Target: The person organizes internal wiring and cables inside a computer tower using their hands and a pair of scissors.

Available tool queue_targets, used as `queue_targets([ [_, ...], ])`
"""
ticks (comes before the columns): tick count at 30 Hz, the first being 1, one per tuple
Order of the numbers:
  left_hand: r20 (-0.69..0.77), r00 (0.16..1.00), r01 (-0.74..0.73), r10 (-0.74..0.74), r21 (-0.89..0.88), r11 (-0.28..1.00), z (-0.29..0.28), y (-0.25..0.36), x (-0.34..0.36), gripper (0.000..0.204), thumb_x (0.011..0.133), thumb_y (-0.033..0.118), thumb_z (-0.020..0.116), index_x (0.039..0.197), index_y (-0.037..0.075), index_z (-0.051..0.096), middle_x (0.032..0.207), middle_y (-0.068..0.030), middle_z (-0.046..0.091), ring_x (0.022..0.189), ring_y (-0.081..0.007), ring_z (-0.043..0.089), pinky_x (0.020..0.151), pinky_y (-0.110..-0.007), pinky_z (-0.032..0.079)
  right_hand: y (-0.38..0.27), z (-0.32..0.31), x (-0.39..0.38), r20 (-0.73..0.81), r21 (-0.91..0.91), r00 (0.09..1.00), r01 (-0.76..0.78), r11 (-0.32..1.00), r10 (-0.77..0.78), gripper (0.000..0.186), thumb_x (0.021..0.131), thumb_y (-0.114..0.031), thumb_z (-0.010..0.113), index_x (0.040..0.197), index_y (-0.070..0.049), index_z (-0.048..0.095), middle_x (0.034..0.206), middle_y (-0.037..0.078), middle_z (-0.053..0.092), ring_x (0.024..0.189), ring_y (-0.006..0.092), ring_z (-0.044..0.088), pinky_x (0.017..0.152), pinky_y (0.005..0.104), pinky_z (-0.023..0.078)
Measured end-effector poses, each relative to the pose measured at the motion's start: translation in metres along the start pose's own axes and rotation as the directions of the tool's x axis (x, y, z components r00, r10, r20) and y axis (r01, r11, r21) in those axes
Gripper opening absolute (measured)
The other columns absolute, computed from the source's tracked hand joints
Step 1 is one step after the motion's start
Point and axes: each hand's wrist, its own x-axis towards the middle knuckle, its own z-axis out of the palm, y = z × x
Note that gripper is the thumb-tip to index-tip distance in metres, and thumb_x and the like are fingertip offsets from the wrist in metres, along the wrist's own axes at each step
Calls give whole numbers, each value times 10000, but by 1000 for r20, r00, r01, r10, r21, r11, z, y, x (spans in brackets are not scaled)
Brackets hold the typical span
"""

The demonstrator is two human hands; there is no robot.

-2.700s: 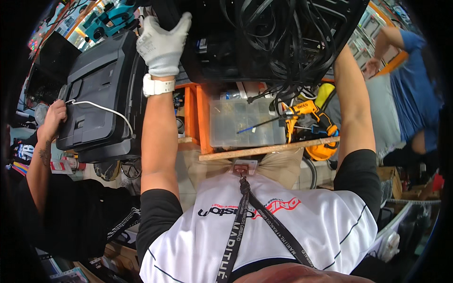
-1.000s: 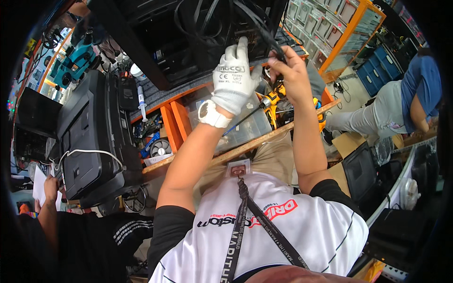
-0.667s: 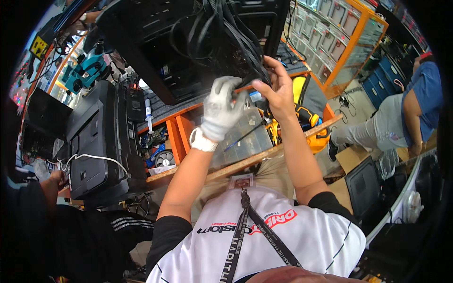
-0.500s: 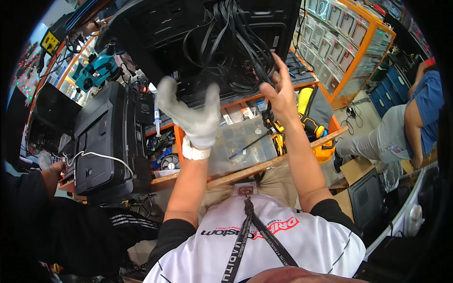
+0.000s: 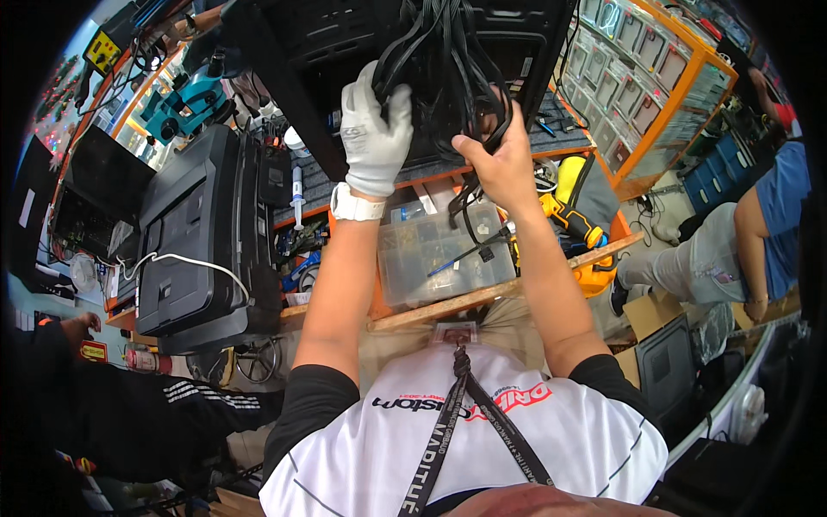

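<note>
A black computer case [image 5: 314, 52] stands on the bench at the top of the view, its open side toward me. A bundle of flat black cables [image 5: 444, 56] hangs from its upper part. My left hand [image 5: 376, 142], in a whitish glove, is raised at the left side of the bundle with thumb and fingers apart. Around the lower right part of the cables, my bare right hand [image 5: 504, 164] is closed, with the thumb in front and fingers partly hidden behind. One cable end with a dark connector dangles below it, over the drawer.
Below the case, a pulled-out drawer [image 5: 508, 293] holds a clear compartment box [image 5: 413, 267] and a yellow-black tool [image 5: 573, 220]. A black printer [image 5: 185, 250] stands at left, near a teal microscope [image 5: 185, 108]. Other people are at both sides; an orange display cabinet [image 5: 642, 146] is at right.
My left hand has moved up and right, closer to the cables. The right hand stays on the bundle, and a cable end now hangs lower over the drawer.
</note>
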Motion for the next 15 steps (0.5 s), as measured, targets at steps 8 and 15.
queue_targets([
  [8, 348, 887, 444, -302, -465, 766, -26, 33, 8, 429, 1082, 94, 687, 1488, -41, 649, 1170, -105, 780, 911, -120, 709, 854, -300, 614, 18, 16, -8, -271, -351, 889, 266, 898, -369, 639, 989, -181, 828, 1539, 31, 583, 1316, 241, 761, 1099, 355, 782, 940, 419, 601],
  [15, -5, 994, 95, -110, -470, 878, 0, 11, -24, 412, 1120, 51, 558, 1522, -3, 628, 1205, -125, 764, 774, -97, 646, 662, -248, 569, 19, 9, -2, -50, -377, 953, 259, 889, -299, 545, 1095, -230, 707, 1564, 15, 575, 1218, 248, 793, 1095, 324, 799, 967, 399, 596],
])
